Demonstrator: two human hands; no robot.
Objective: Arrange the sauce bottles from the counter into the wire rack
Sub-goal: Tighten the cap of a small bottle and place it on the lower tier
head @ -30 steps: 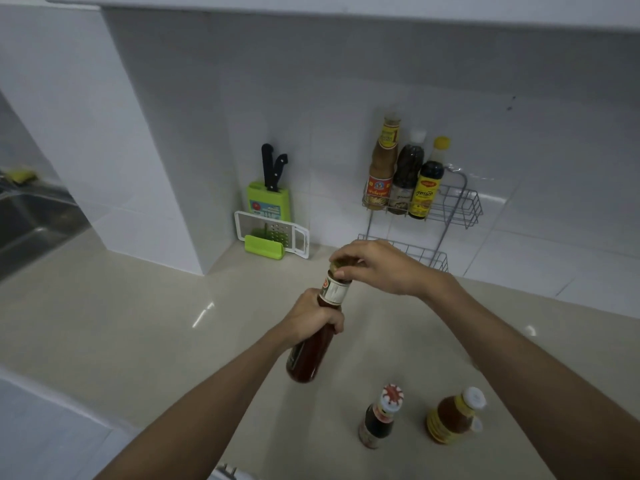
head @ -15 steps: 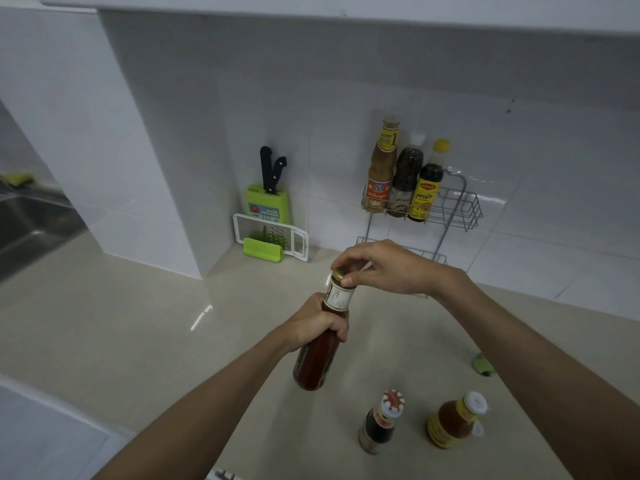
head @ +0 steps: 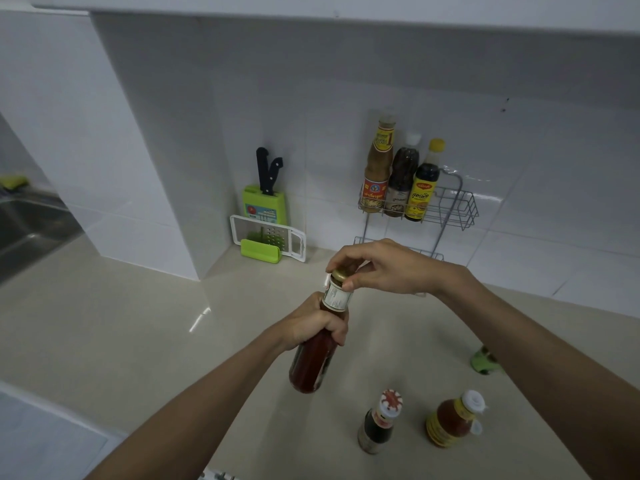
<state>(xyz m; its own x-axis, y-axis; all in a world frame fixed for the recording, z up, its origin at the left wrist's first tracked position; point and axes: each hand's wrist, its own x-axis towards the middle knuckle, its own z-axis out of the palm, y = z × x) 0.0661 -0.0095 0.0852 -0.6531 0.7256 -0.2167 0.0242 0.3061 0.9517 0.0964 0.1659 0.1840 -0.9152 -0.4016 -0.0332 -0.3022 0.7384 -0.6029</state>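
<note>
My left hand grips the neck of a tall red sauce bottle, held above the counter and tilted slightly. The fingers of my right hand pinch its gold cap. The two-tier wire rack stands against the back wall; its upper shelf holds three bottles: a brown one, a dark one and a yellow-capped dark one. Two bottles stand on the counter near me: a small dark one with a red-white cap and an orange one with a white cap.
A green knife block with black-handled knives and a white-green grater lean in the corner left of the rack. A steel sink lies at far left. A small green object sits on the beige counter beside my right forearm.
The held bottle has shifted a little to the right and lower in view. My right hand has drawn back slightly, so the gold cap shows between its fingertips.
</note>
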